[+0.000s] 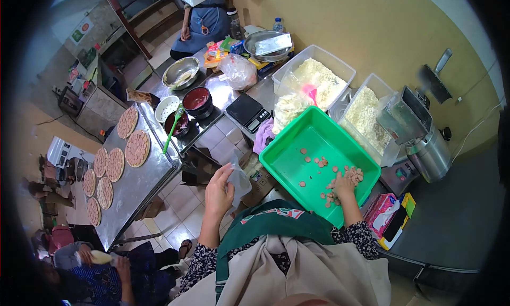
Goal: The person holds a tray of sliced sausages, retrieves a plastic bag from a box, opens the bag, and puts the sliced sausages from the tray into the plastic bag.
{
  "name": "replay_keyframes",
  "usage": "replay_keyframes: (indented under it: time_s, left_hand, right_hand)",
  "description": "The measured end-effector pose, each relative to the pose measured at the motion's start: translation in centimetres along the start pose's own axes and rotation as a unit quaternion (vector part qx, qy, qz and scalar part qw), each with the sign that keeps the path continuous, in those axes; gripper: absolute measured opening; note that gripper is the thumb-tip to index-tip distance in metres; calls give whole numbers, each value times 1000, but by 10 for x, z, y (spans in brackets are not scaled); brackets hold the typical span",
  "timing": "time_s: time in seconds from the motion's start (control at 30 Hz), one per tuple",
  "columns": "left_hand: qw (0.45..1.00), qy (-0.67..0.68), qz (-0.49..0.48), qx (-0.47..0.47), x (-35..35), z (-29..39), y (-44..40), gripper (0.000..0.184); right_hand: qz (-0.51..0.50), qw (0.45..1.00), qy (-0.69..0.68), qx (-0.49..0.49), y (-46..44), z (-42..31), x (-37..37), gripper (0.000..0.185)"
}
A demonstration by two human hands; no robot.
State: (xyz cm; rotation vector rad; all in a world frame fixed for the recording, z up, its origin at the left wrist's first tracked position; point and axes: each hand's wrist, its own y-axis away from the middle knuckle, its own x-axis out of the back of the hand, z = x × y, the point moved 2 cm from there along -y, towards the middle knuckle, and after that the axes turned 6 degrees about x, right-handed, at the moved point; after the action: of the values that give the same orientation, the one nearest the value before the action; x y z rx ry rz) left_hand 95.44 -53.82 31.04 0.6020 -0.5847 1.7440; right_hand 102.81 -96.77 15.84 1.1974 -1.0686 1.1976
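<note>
Inside a green plastic tub [287,141], my right hand [344,187] reaches down into a pile of round sausage slices [353,174], its fingers curled among them. More slices lie scattered over the tub's floor. My left hand [217,193] is raised to the left of the tub, gripping a clear plastic bag [240,186] between thumb and fingers. The bag hangs open-looking beside the tub; its contents, if any, cannot be made out.
Two clear bins of pale grated food [324,74] stand behind the tub. A black scale [247,112], bowls of sauce [197,101] and a green spatula [172,129] are leftward. Several topped pizza bases [138,148] lie on a steel table. Other people are nearby.
</note>
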Motion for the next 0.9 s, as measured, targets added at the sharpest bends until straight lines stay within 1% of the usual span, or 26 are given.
replay_keyframes:
  time_s: [0.03,0.07,0.1,0.17,0.2,0.27,0.3,0.37,0.4,0.47,0.5,0.57,0.77,0.8,0.87,0.9]
  left_hand:
    - [1000,0,1,2,0,1,2,38]
    - [1000,10,-2,7,1,3,1,38]
    - [1000,19,-4,13,2,4,1,38]
    - [1000,15,4,1,1,0,1,38]
    - [1000,10,8,-11,0,-3,1,38]
    - [1000,10,11,-6,0,-6,2,38]
    - [1000,10,11,-2,-1,-7,3,38]
    - [1000,11,10,2,0,-5,5,38]
    - [1000,12,9,2,0,-4,3,39]
    - [1000,11,6,1,-2,-6,5,39]
    - [1000,10,7,-3,-3,-6,3,39]
    - [1000,10,8,-8,-3,-4,3,39]
    - [1000,14,5,-14,-5,-5,1,40]
    - [1000,15,4,-16,-6,-6,1,41]
    - [1000,10,9,-25,-7,-6,0,41]
    - [1000,7,5,-21,-6,-5,-1,42]
  right_hand:
    - [-108,992,-67,-22,1,-7,27,52]
    - [-210,967,-134,-45,0,-11,42,48]
    - [-207,968,-134,-43,-1,-11,41,48]
    - [-187,979,-74,22,1,-10,33,38]
    - [-186,979,-74,24,2,-9,29,38]
    - [-152,982,-112,16,0,-4,23,27]
    - [-151,982,-112,18,-4,-2,21,27]
    - [-165,972,-166,-17,-10,4,16,29]
    - [-162,973,-166,-15,-13,3,22,29]
    - [-134,982,-129,-16,-9,2,31,23]
    - [-132,983,-129,-15,-11,5,25,23]
    - [-76,991,-108,10,-13,15,9,20]
    - [-96,981,-166,-27,-8,16,18,21]
    - [-92,981,-169,-25,-8,18,13,21]
    - [-46,992,-120,-3,-11,20,6,25]
    - [-43,992,-122,-4,-12,18,11,25]
